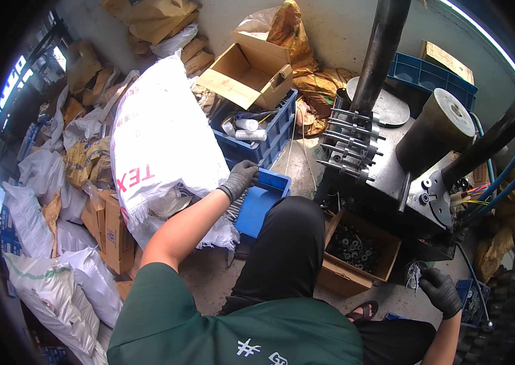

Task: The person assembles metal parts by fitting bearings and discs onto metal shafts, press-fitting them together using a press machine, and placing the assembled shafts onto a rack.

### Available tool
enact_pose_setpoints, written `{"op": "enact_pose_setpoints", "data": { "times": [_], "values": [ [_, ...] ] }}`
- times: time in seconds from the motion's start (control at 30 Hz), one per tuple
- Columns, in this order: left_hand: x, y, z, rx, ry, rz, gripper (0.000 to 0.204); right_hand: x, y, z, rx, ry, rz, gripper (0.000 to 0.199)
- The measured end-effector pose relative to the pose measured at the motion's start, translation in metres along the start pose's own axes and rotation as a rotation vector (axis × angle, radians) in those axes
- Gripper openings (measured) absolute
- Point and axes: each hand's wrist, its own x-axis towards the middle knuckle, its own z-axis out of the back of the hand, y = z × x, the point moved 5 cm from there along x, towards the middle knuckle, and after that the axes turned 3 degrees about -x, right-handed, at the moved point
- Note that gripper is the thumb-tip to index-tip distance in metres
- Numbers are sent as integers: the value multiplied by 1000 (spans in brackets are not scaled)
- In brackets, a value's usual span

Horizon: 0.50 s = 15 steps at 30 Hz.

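My left hand (242,177), in a dark grey glove, is over the far left corner of a small blue bin (260,212). Its fingers look curled together, and whatever may be in them is hidden. Beside that forearm stands a bulging white woven sack (169,131), with thin metal rods (237,207) showing between it and the bin. On the right, my gloved right hand (442,292) is low beside the machine (385,176). Its fingertips pinch at a small silvery metal piece (414,277), whose exact shape is unclear.
Ahead, the machine carries a row of metal pins (352,146) and a thick cylinder (437,128). A cardboard box of dark rings (358,249) sits below it. Behind the bin, a blue crate (257,137) supports an open carton (248,73). Sacks (56,292) crowd the left.
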Motion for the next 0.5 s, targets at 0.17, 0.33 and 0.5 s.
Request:
{"op": "enact_pose_setpoints", "data": {
  "times": [0.17,0.33,0.5],
  "values": [
    [22,142,63,618,3,179,41,10,-51,-36,104,33,-24,34],
    [11,195,59,1176,-34,210,42,15,-72,-40,286,61,-175,32],
    [7,221,73,1307,-87,368,47,18,-92,-35,205,48,-312,36]
  ]
}}
